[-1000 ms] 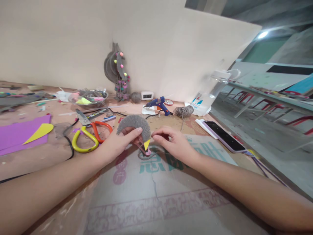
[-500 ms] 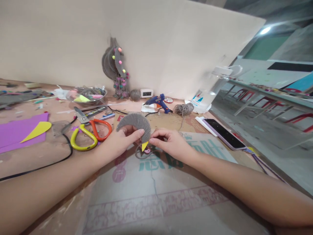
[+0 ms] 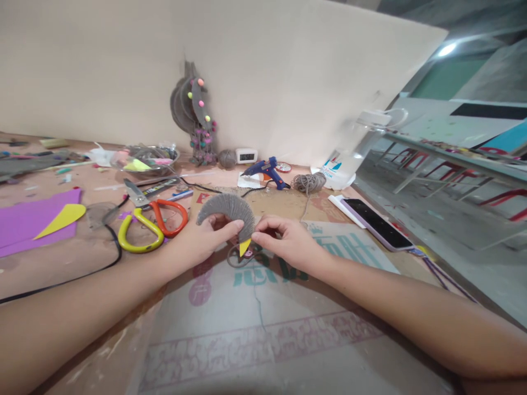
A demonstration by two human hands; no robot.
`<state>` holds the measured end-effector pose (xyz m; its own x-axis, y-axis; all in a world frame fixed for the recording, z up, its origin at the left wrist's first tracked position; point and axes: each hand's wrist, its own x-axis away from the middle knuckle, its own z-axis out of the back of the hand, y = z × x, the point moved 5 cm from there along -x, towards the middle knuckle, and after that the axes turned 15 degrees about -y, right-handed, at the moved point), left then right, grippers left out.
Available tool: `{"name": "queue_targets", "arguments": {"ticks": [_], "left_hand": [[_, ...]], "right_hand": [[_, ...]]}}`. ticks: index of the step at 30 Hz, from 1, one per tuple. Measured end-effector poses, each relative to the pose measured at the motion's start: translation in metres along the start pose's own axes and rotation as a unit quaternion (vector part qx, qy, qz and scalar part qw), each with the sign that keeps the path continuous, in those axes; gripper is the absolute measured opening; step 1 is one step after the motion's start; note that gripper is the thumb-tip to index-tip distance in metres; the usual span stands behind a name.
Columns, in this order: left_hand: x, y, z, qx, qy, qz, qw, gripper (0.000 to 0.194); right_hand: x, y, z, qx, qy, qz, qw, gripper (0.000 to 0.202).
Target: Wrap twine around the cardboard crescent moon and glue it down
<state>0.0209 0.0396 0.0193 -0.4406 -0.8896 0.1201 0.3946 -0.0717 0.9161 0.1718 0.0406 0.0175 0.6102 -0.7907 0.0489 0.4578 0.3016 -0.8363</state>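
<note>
A crescent wrapped in grey yarn [image 3: 234, 207] has a bare yellow tip [image 3: 244, 247] pointing down. My left hand [image 3: 212, 233] grips the crescent from below, its thumb lying across the front. Just right of the lower end, my right hand [image 3: 284, 237] is closed in a pinch, thumb and forefinger together beside the yarn edge; what they hold is too small to make out. Under the tip, a loop of grey yarn [image 3: 236, 260] and a small pink piece lie on the printed sheet [image 3: 329, 345].
Scissors with yellow and orange handles [image 3: 142, 233] and purple sheets [image 3: 24, 219] lie left. Behind are a blue glue gun [image 3: 269, 170], a yarn bundle [image 3: 308, 182] and a small white clock [image 3: 246, 156]. A phone [image 3: 376, 222] and clear bottle [image 3: 358, 137] are right.
The crescent has tilted slightly in my left hand, and its left end now sits a little lower. My right hand is nearly where it was, still pinched.
</note>
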Motion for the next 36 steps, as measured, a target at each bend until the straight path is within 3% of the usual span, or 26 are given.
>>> {"name": "queue_targets", "arguments": {"ticks": [5, 8, 11, 17, 23, 29, 36], "left_hand": [[-0.003, -0.012, 0.003, -0.008, 0.007, 0.041, 0.999, 0.035], [-0.006, -0.02, 0.005, 0.027, 0.026, 0.033, 0.999, 0.036], [-0.006, -0.023, 0.005, 0.086, 0.041, 0.019, 0.995, 0.035], [-0.004, -0.015, 0.002, 0.122, 0.018, -0.006, 0.992, 0.03], [-0.007, -0.017, 0.002, 0.115, 0.009, -0.027, 0.993, 0.031], [-0.006, -0.013, 0.002, 0.058, -0.001, -0.012, 0.998, 0.03], [-0.005, -0.01, 0.001, 0.012, 0.0, 0.011, 1.0, 0.033]], "right_hand": [[0.0, -0.005, 0.003, 0.079, 0.022, 0.03, 0.996, 0.014], [0.002, -0.006, 0.007, 0.148, 0.045, 0.053, 0.987, 0.025], [0.002, 0.0, 0.011, 0.115, 0.053, 0.042, 0.991, 0.035], [0.001, 0.007, 0.016, 0.048, 0.098, 0.031, 0.994, 0.016], [0.002, -0.002, 0.008, 0.103, 0.065, 0.058, 0.991, 0.01], [0.007, -0.009, 0.005, 0.244, 0.068, 0.139, 0.958, 0.011], [0.016, -0.019, 0.003, 0.322, 0.068, 0.193, 0.924, 0.017]]}}
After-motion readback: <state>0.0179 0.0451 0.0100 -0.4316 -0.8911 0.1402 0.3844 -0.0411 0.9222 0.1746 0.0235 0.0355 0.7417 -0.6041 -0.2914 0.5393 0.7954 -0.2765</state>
